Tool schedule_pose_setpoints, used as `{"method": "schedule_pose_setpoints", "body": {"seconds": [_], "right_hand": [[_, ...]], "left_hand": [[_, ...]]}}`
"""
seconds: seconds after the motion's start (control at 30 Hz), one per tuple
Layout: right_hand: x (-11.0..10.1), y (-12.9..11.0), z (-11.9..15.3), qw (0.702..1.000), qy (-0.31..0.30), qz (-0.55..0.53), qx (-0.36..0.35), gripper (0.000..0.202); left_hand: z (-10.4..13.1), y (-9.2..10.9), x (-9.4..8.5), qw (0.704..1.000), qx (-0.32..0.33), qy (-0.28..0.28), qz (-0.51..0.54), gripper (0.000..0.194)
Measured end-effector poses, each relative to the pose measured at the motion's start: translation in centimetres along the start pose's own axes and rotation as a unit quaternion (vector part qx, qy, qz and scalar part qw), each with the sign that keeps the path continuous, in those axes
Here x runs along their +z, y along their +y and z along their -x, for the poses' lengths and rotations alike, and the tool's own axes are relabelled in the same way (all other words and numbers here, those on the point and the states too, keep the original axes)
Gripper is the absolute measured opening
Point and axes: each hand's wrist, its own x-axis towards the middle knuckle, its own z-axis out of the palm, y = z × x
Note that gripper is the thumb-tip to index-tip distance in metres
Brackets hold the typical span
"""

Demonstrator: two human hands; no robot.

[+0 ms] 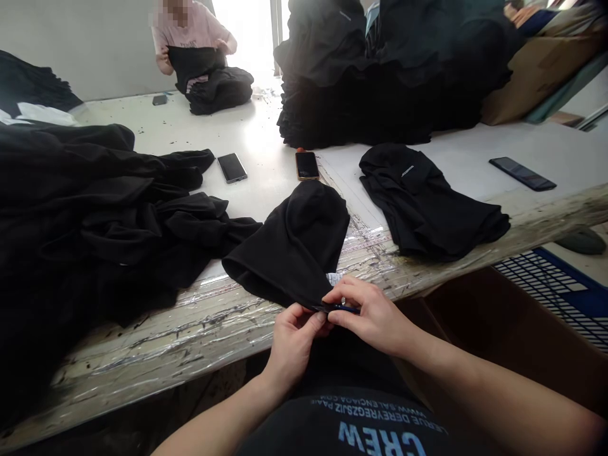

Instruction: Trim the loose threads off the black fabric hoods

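A black cloth piece [304, 244] shaped like a hood lies over the table's front edge, its wide opening toward the left. At its near corner my left hand [297, 335] pinches the fabric edge between thumb and fingers. Just to the right, my right hand [368, 313] is closed on a small dark blue tool [346, 308], probably thread snips, with its tip at the fabric beside my left fingertips. A white label [334, 278] sticks out of the cloth above my right fingers.
Loose black garments [109, 215] cover the left side. Folded black pieces [427, 202] lie right, before a tall black stack [380, 82]. Three phones, one a black phone [522, 173], rest on the table [190, 133]. A person [194, 31] across holds black cloth. A blue crate [560, 285] stands lower right.
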Motion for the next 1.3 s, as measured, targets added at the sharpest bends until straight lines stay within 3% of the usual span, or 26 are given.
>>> {"method": "schedule_pose_setpoints", "body": {"seconds": [0.3, 0.77, 0.9, 1.03, 1.1, 1.2, 1.23, 1.3], "right_hand": [[0.2, 0.5, -0.1, 0.999, -0.006, -0.032, 0.042, 0.01], [0.8, 1.2, -0.3, 0.997, -0.005, -0.063, 0.051, 0.007], [-0.3, 1.3, -0.7, 0.998, 0.016, -0.048, 0.042, 0.008], [-2.4, -1.4, -1.2, 0.995, 0.091, -0.034, -0.032, 0.009], [-2.7, -3.4, -1.3, 0.993, 0.062, -0.024, -0.097, 0.016], [-1.7, -4.8, -1.8, 0.987, -0.064, 0.052, -0.135, 0.048], [-1.0, -4.6, -2.1, 0.984, -0.089, 0.092, -0.123, 0.05], [0.3, -3.4, -2.9, 0.978, -0.108, 0.154, -0.094, 0.029]], "left_hand": [[-0.2, -0.2, 0.1, 1.0, -0.006, -0.005, -0.001, 0.022], [-0.2, -0.4, 0.1, 1.0, -0.007, 0.004, 0.002, 0.021], [-0.2, -0.2, 0.2, 1.0, -0.009, 0.014, 0.004, 0.021], [-0.3, 0.0, 0.4, 1.0, -0.013, 0.019, 0.001, 0.02], [-0.3, 0.1, 0.6, 1.0, -0.003, 0.017, 0.006, 0.017], [-0.4, 0.1, 0.6, 1.0, 0.025, 0.007, 0.015, 0.009], [-0.4, 0.1, 0.5, 0.999, 0.032, 0.005, 0.016, 0.006], [-0.5, 0.1, 0.2, 0.999, 0.036, 0.001, 0.013, 0.006]]}}
